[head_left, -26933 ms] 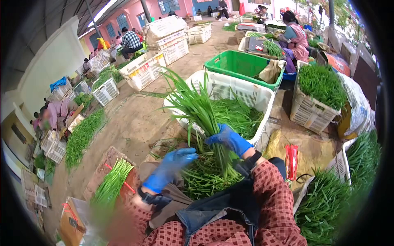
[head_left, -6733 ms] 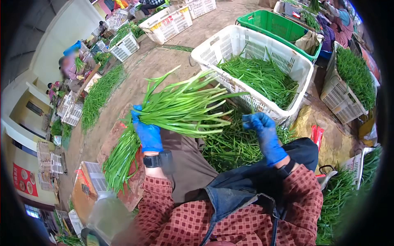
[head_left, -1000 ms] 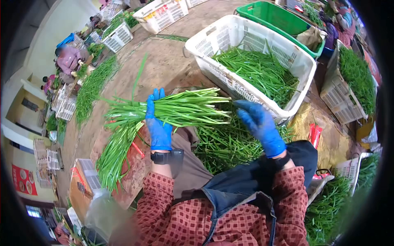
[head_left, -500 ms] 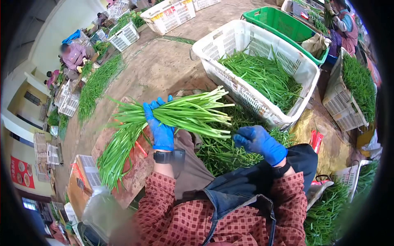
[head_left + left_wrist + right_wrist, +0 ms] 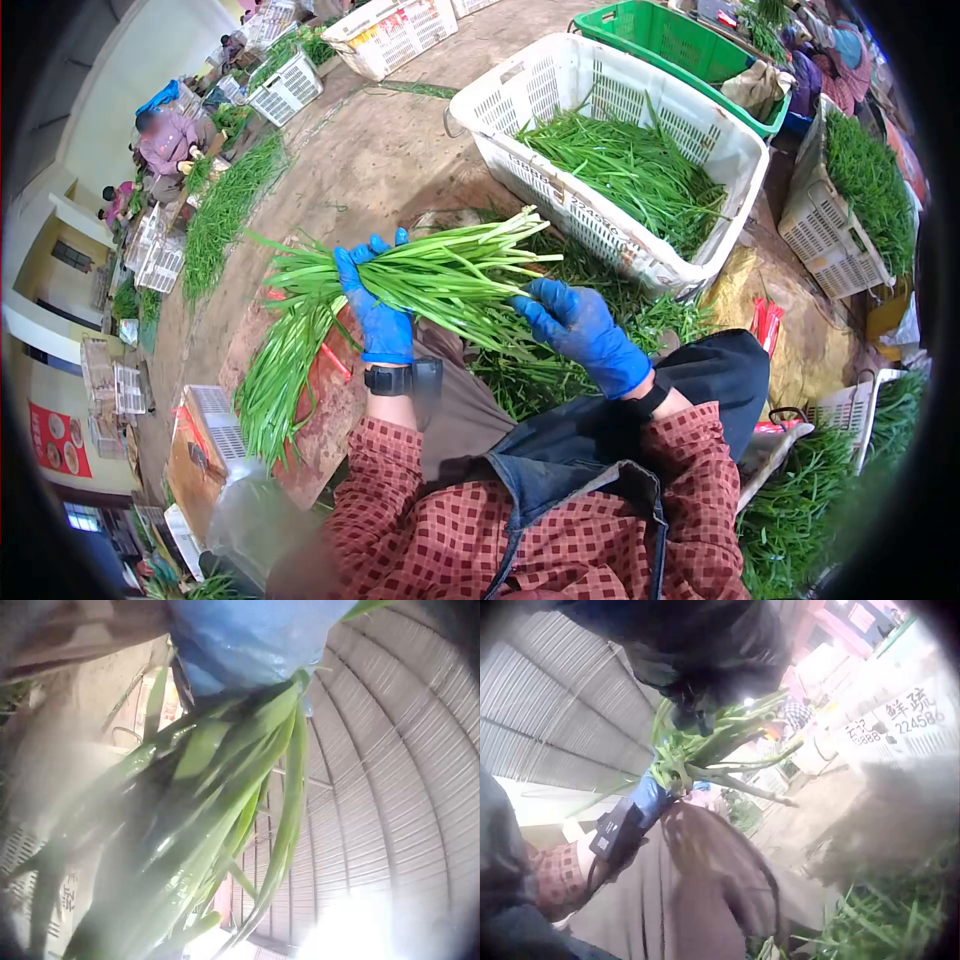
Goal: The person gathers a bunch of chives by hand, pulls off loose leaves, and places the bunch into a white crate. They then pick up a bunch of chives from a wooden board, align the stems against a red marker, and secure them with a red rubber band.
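In the head view my blue-gloved left hand [image 5: 380, 315] grips a bunch of garlic chives [image 5: 440, 270], pale cut ends pointing right. My gloved right hand [image 5: 580, 330] is at the lower edge of those ends, fingers curled and fingertips pinching at the stems. The left wrist view shows leaves [image 5: 225, 780] hanging below the blue glove [image 5: 255, 637]. In the right wrist view dark fingers [image 5: 694, 720] overlap the stem ends. Under the held bunch, another pile of chives [image 5: 280, 390] lies on a reddish board [image 5: 320, 440] with a red strip [image 5: 335, 362].
A white crate [image 5: 600, 215] part-filled with greens stands ahead, a green crate [image 5: 640, 25] behind it. Loose greens [image 5: 530, 385] heap on the floor by my legs. More greens [image 5: 800, 510] lie at right, near red strips [image 5: 767, 325]. A seated person [image 5: 165, 145] is at far left.
Over the last second my right hand moved left and down from beside the stem ends to touch them. The left hand keeps the bunch, tilting it slightly. Much earlier, the right hand held a bunch upright.
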A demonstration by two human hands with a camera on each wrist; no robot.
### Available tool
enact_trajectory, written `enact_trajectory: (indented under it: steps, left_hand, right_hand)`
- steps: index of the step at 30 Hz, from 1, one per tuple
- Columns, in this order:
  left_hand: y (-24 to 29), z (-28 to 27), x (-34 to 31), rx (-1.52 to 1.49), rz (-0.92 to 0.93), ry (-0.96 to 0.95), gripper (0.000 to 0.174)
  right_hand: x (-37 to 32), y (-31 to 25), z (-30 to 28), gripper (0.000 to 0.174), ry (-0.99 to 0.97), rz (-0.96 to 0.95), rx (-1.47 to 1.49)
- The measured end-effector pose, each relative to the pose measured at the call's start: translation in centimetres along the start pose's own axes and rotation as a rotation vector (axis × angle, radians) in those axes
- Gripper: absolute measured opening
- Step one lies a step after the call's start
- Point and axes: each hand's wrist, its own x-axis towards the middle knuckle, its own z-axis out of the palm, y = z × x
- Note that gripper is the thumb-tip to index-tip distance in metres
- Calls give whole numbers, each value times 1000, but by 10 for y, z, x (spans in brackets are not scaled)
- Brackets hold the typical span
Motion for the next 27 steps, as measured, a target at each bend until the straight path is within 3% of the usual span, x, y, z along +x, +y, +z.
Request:
enact_trajectory:
  steps: [3, 5, 7, 8, 9, 10, 11, 14, 16, 17, 19, 20, 21, 23, 24, 25, 27]
  left_hand:
    - [0, -10, 6, 24, -10, -70, 34]
    - [-3, -11, 5, 78, -22, -70, 34]
    - [-4, -7, 1, 133, -28, -68, 35]
    - [-3, -4, 2, 122, -15, -15, 37]
    - [-2, -3, 3, 111, -2, 37, 39]
    - [4, -8, 10, -28, -38, -39, 40]
    - [7, -16, 13, -29, -36, -38, 40]
    - [6, -13, 10, -75, -17, -55, 39]
    - [5, -15, 11, -109, -33, -37, 39]
    - [6, -17, 14, -143, -37, -20, 39]
    - [8, -19, 18, -96, -8, -84, 38]
    - [9, -22, 18, -96, -7, -89, 38]
    - [8, -23, 16, -97, -9, -92, 38]
    - [8, -21, 12, -152, -65, -17, 37]
    - [7, -20, 9, -95, -40, -102, 34]
    - [7, -18, 8, -36, -14, -186, 32]
    - [6, -19, 9, -39, -7, -192, 33]
  right_hand:
    - [-5, 6, 4, 25, -23, -26, 32]
    - [-9, 4, -4, 26, -84, -123, -133]
    - [-13, -2, -13, 26, -201, 210, 394]
    - [-14, -11, -25, 28, -178, 475, 534]
    - [-24, -11, -30, 29, 113, 518, 671]
    - [-4, 13, -44, 33, -42, 158, 442]
    - [-16, 23, -58, 34, 108, 446, 572]
    - [-18, 42, -78, 44, 115, 451, 492]
    - [-18, 30, -72, 49, -144, 672, 37]
    - [-23, 41, -65, 49, -137, 671, 42]
    - [-23, 43, -45, 59, -173, 162, -647]
    - [-21, 45, -51, 55, -212, 354, -503]
    - [-17, 45, -48, 55, -214, 360, -503]
    - [-13, 46, -44, 46, 90, 402, 516]
    - [-9, 29, -48, 36, -1, 400, 751]
    - [-4, 27, -42, 36, 0, 396, 754]
    - [2, 31, -23, 34, -223, 514, 692]
